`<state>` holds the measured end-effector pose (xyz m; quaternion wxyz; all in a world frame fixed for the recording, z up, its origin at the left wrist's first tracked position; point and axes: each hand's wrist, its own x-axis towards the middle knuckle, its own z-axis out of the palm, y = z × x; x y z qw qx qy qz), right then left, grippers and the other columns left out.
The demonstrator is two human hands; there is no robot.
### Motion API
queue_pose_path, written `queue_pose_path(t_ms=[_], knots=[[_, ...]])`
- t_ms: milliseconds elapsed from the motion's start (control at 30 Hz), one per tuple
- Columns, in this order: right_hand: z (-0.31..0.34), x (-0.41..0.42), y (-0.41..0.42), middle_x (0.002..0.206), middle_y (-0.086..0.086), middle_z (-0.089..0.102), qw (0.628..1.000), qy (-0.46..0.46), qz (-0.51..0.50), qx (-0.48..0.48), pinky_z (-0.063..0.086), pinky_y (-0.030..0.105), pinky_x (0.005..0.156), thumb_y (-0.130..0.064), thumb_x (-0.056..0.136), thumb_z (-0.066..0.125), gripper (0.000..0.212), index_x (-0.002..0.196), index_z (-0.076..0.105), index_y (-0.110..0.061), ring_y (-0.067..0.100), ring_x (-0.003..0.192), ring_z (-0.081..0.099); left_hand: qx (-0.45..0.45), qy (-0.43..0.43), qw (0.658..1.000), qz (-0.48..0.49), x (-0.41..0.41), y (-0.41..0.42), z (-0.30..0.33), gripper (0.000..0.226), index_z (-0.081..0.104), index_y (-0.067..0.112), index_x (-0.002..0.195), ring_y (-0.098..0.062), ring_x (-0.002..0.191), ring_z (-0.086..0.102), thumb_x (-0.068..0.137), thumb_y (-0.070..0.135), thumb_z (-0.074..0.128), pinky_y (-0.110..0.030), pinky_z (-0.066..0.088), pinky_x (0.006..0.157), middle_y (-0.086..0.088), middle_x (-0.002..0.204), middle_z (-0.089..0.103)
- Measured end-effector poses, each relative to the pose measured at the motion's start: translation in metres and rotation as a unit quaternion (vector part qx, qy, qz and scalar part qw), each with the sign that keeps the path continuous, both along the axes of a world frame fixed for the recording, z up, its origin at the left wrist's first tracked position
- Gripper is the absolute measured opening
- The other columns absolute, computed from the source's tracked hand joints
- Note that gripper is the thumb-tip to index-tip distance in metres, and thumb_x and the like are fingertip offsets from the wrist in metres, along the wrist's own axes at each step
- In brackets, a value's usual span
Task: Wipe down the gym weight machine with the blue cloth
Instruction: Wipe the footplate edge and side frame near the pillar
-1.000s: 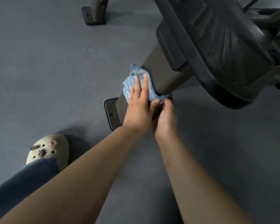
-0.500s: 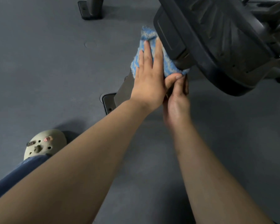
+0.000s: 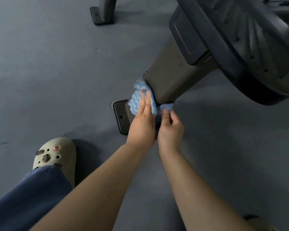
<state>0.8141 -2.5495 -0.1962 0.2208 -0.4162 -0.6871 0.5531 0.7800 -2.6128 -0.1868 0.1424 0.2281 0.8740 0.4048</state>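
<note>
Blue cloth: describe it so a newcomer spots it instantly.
Follow the machine's tan slanted post down toward its floor plate. The blue cloth wraps the post's lower end, under the left hand; it is the only blue-and-white striped thing among greys.

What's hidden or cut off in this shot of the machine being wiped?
Head view only:
- Weight machine: its top and right are cut off by the frame edges.
- Machine leg: its lower end is hidden behind the blue cloth and both hands.
- Left hand: its palm is hidden.
- Right hand: its fingertips are blurred.
- Second shoe: cut off by the bottom edge.
</note>
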Motion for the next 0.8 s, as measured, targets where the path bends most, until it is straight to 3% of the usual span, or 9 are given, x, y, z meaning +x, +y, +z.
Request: queue_pose_path(t_ms=[33, 100, 167, 267, 400, 500, 567, 700, 800], knots=[[-0.004, 0.002, -0.005, 0.098, 0.012, 0.07, 1.0, -0.011, 0.001, -0.001, 0.045, 0.014, 0.072, -0.013, 0.095, 0.052, 0.024, 0.11, 0.066, -0.001, 0.007, 0.081, 0.058, -0.007, -0.012, 1.0, 0.001, 0.005, -0.004, -0.007, 0.07, 0.0, 0.008, 0.148, -0.023, 0.139, 0.028, 0.095, 0.007, 0.046, -0.02, 0.032, 0.091, -0.005, 0.158, -0.001], [-0.014, 0.004, -0.011, 0.1, 0.012, 0.07, 0.999, -0.031, 0.016, -0.041, 0.05, 0.034, 0.086, -0.012, 0.093, 0.054, 0.022, 0.11, 0.067, -0.005, 0.013, 0.086, 0.059, -0.022, -0.056, 0.998, 0.006, 0.011, -0.014, -0.021, 0.071, -0.001, 0.01, 0.148, -0.026, 0.134, 0.035, 0.094, 0.004, 0.045, -0.024, 0.033, 0.091, -0.003, 0.158, 0.0], [-0.02, 0.001, -0.01, 0.093, 0.012, 0.069, 0.996, -0.034, 0.033, -0.069, 0.05, 0.043, 0.084, -0.011, 0.092, 0.055, 0.016, 0.102, 0.067, -0.007, 0.015, 0.082, 0.058, -0.036, -0.086, 0.996, 0.013, 0.007, -0.02, -0.027, 0.069, -0.004, 0.013, 0.149, -0.029, 0.129, 0.04, 0.096, 0.004, 0.04, -0.029, 0.035, 0.093, 0.0, 0.158, -0.001], [-0.021, -0.001, -0.002, 0.093, 0.008, 0.07, 0.999, -0.012, 0.041, -0.028, 0.05, 0.04, 0.08, -0.009, 0.09, 0.057, 0.017, 0.103, 0.067, -0.007, 0.019, 0.083, 0.063, -0.023, -0.037, 0.999, 0.003, -0.004, -0.017, -0.021, 0.069, -0.006, 0.021, 0.148, -0.029, 0.13, 0.039, 0.098, 0.009, 0.04, -0.034, 0.038, 0.096, 0.002, 0.158, -0.003], [-0.027, -0.002, 0.003, 0.105, 0.008, 0.071, 0.998, 0.013, 0.056, 0.01, 0.05, 0.036, 0.083, -0.015, 0.084, 0.06, 0.034, 0.116, 0.064, -0.006, 0.021, 0.096, 0.066, 0.047, 0.038, 0.998, -0.024, -0.021, -0.004, -0.016, 0.079, -0.011, 0.03, 0.137, -0.019, 0.145, 0.008, 0.093, 0.006, 0.05, -0.018, 0.019, 0.107, -0.003, 0.158, -0.007], [-0.039, -0.006, 0.013, 0.085, -0.002, 0.068, 0.997, 0.004, 0.08, 0.003, 0.047, 0.025, 0.074, -0.009, 0.088, 0.061, 0.016, 0.1, 0.068, -0.003, 0.0, 0.076, 0.06, 0.037, -0.009, 0.999, -0.012, -0.033, -0.007, -0.028, 0.084, -0.006, 0.019, 0.146, -0.018, 0.145, 0.004, 0.091, 0.019, 0.057, -0.018, 0.015, 0.108, -0.005, 0.157, -0.008], [-0.043, -0.008, 0.019, 0.068, -0.013, 0.064, 0.995, 0.008, 0.093, -0.043, 0.043, 0.017, 0.066, -0.007, 0.09, 0.059, 0.015, 0.082, 0.07, -0.015, -0.009, 0.063, 0.052, 0.045, -0.05, 0.998, -0.004, -0.037, -0.01, -0.037, 0.087, -0.006, 0.017, 0.147, -0.015, 0.145, -0.001, 0.089, 0.024, 0.059, -0.013, 0.011, 0.106, -0.004, 0.157, -0.011], [-0.043, -0.007, 0.019, 0.064, -0.01, 0.065, 0.978, 0.036, 0.077, -0.192, 0.045, 0.029, 0.069, -0.011, 0.09, 0.061, 0.026, 0.066, 0.069, -0.018, 0.01, 0.071, 0.055, 0.056, -0.127, 0.989, 0.047, -0.032, -0.009, -0.046, 0.083, -0.007, 0.023, 0.149, -0.013, 0.144, -0.003, 0.093, 0.029, 0.053, -0.013, 0.007, 0.105, -0.002, 0.158, -0.01], [-0.039, -0.006, 0.005, 0.065, -0.006, 0.061, 0.99, 0.035, -0.013, -0.133, 0.044, 0.027, 0.064, -0.009, 0.088, 0.063, 0.013, 0.077, 0.072, -0.01, 0.004, 0.064, 0.05, 0.053, -0.152, 0.979, 0.125, -0.012, -0.002, -0.044, 0.067, 0.001, 0.024, 0.15, -0.022, 0.143, 0.019, 0.098, 0.023, 0.044, -0.022, 0.018, 0.105, -0.005, 0.158, 0.011]])
